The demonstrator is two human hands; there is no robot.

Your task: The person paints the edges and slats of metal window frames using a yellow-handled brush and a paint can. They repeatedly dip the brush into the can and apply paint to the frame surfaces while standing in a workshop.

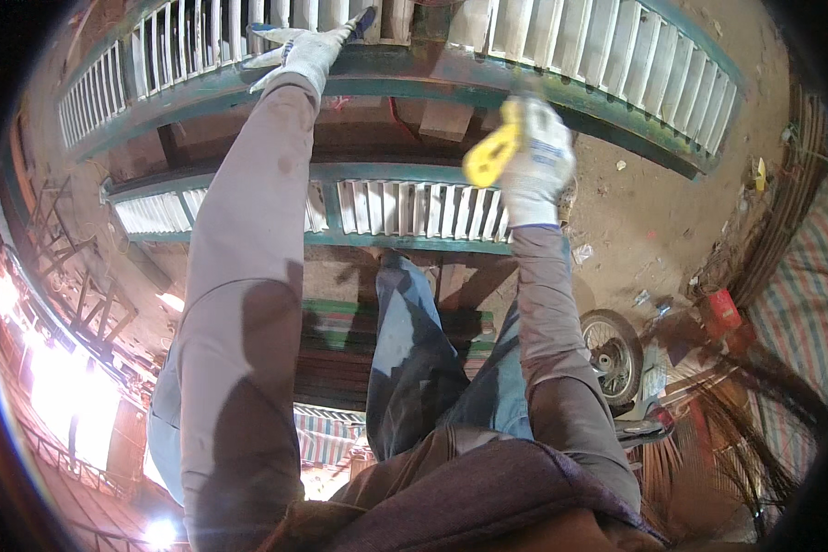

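Note:
My left hand [305, 57], in a white work glove with dark blue fingertips, lies with its fingers spread on the far louvred shutter [414, 77], which has white slats in a worn green frame. My right hand [537, 166], gloved the same way, is closed round a yellow-handled tool [493, 155] above the front edge of that frame. Motion smears the tool's far end, so its kind cannot be made out. Closer to my legs is a second green-framed louvred shutter [423, 208].
A spoked wheel [611, 359] is low on the right, beside a striped sheet [796, 322] and a red object [722, 311]. Scraps litter the dirt floor [658, 221]. Metal framework [83, 267] stands at the left. Stacked green and brown bars [336, 336] lie by my legs.

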